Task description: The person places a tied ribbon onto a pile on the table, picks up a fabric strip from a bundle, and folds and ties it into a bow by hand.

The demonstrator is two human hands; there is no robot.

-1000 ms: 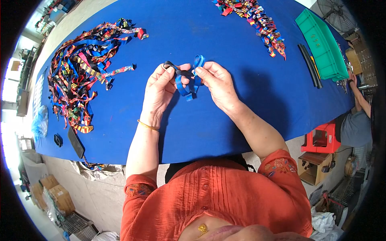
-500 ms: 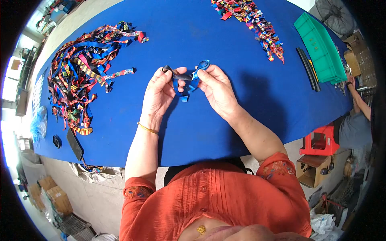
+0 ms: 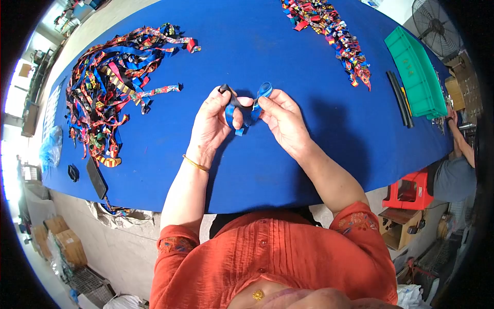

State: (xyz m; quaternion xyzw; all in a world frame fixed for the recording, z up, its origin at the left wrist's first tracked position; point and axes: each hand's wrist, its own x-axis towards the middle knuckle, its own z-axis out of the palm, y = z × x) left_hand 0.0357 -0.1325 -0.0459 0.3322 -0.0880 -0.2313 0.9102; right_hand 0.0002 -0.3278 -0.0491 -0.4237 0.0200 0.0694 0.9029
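My left hand (image 3: 212, 119) pinches the black stretch of a ribbon (image 3: 230, 98) between thumb and fingers. Its blue part (image 3: 265, 89) curls into a loop above my right hand (image 3: 284, 119), which grips it between thumb and forefinger. The ribbon spans the gap between both hands, and a short blue end hangs below my left fingers. Both hands are held over the blue cloth (image 3: 257, 170) of the table. To the left lies a heap of patterned and plain ribbons (image 3: 110, 82), with one ribbon end reaching out towards my left hand.
A long pile of short colourful ribbon pieces (image 3: 342, 41) lies at the far right. Beyond it are dark rods (image 3: 400, 100) and a green crate (image 3: 417, 74). A black flat object (image 3: 96, 177) rests near the left edge. Another person's arm (image 3: 459, 136) shows at the right, near a red stool (image 3: 410, 190).
The black stretch of ribbon has lifted more upright at my left fingers, and the hands have come slightly closer together. The whole view has shifted a little.
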